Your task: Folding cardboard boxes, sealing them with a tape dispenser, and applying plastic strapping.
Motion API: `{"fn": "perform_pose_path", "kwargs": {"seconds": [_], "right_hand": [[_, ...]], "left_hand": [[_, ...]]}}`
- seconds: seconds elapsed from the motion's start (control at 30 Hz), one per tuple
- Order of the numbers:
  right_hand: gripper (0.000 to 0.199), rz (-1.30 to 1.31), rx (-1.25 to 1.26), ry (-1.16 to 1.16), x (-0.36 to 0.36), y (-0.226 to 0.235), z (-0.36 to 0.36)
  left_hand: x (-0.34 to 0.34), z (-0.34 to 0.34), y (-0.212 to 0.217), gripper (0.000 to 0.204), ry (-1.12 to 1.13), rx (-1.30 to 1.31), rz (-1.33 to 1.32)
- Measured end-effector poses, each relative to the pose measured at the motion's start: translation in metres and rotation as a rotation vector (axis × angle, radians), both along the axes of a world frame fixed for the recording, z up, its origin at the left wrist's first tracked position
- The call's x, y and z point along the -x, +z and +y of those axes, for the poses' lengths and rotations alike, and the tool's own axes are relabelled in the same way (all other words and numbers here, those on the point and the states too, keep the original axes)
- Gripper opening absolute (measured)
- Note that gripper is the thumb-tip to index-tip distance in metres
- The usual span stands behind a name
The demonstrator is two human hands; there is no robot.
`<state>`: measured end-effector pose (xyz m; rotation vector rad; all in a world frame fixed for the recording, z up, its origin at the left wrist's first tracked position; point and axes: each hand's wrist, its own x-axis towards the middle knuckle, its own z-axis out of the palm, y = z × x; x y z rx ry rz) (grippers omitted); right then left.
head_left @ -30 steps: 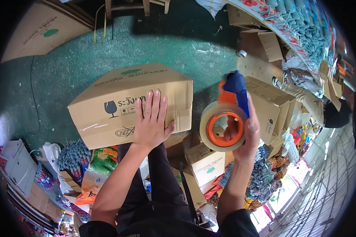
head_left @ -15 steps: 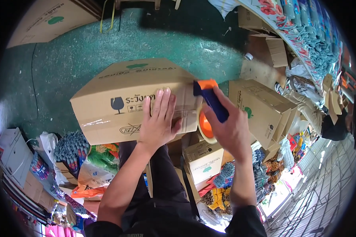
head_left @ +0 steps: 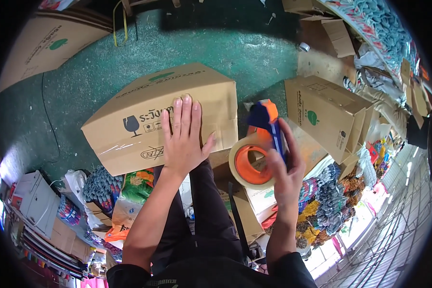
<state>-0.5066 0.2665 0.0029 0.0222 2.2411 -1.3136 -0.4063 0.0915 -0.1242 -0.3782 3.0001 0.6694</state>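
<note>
Box point(head_left: 163, 115): one, on green floor point(head_left: 254, 53), under flat open left hand point(head_left: 185, 139). Tape dispenser point(head_left: 257, 149): one, gripped in right hand point(head_left: 285, 168), beside box. Second box point(head_left: 329, 115) at right; cluttered storeroom.

A: Brown cardboard box point(head_left: 163, 117) at centre on the green floor, black symbols on its near side, green mark on top.

B: Second brown box point(head_left: 329, 115) to its right, flap open, green logo. Flat carton point(head_left: 38, 48) upper left.

A packing storeroom (cramped); cardboard cartons point(head_left: 329, 113) crowd the green floor point(head_left: 216, 53); bundled textiles point(head_left: 329, 201) heaped around.
</note>
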Motion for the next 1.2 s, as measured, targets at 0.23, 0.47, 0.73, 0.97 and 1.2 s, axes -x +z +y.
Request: {"fn": "perform_pose_path", "kwargs": {"seconds": [0.23,0.47,0.73,0.97,1.2], "right_hand": [[0.079,-0.558,0.877,-0.603,-0.033,-0.012,0.032],[0.070,-0.625,0.653,-0.616,-0.040,-0.004,0.019],[0.072,-0.495,0.338,-0.364,-0.062,-0.017,0.036],[0.084,-0.422,0.599,-0.050,-0.033,-0.024,0.049],[0.067,-0.202,0.124,-0.010,0.030,0.025,0.001]], "left_hand": [[-0.003,0.003,0.005,0.077,0.009,-0.030,0.056],[-0.022,-0.001,0.015,0.063,0.113,-0.660,0.228],[-0.020,0.029,0.088,0.060,0.469,-2.190,-0.245],[-0.020,0.005,0.094,0.068,0.183,-2.121,-0.517],[-0.014,0.001,0.091,0.058,0.055,-1.638,-0.228]]}}
